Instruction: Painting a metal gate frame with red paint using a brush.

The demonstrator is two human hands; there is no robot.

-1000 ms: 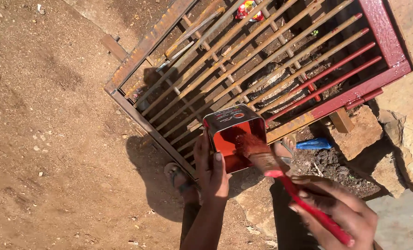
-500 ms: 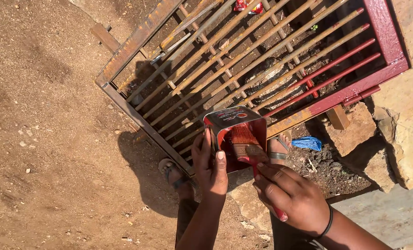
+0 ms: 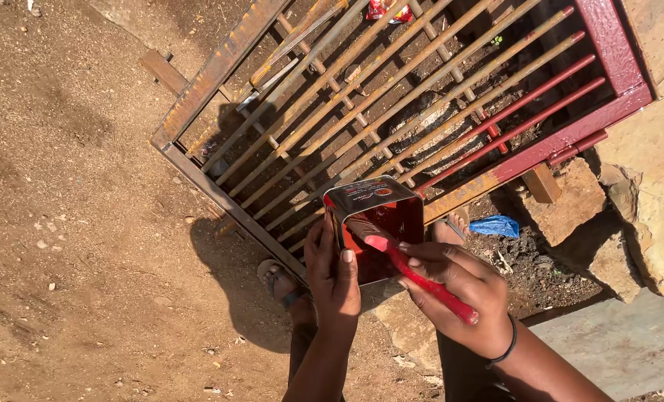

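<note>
While I stand on dirt: grille (image 3: 391, 112) on stones (image 3: 578, 201).
Brush (image 3: 421, 275): right hand (image 3: 458, 294) clamps it, bristles up-left in tin (image 3: 377, 223).
Left hand (image 3: 332, 275): grips tin.

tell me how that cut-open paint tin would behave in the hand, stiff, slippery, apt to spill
The paint tin looks like thin sheet metal with an open cut side, so it probably flexes when squeezed. Red paint coats its inside, so it may be slick. The left hand holds it tilted, so it could spill.

Dirt ground (image 3: 71, 223) — barred metal grate (image 3: 391, 97) flat on it, rocks (image 3: 615, 216) beside.
</note>
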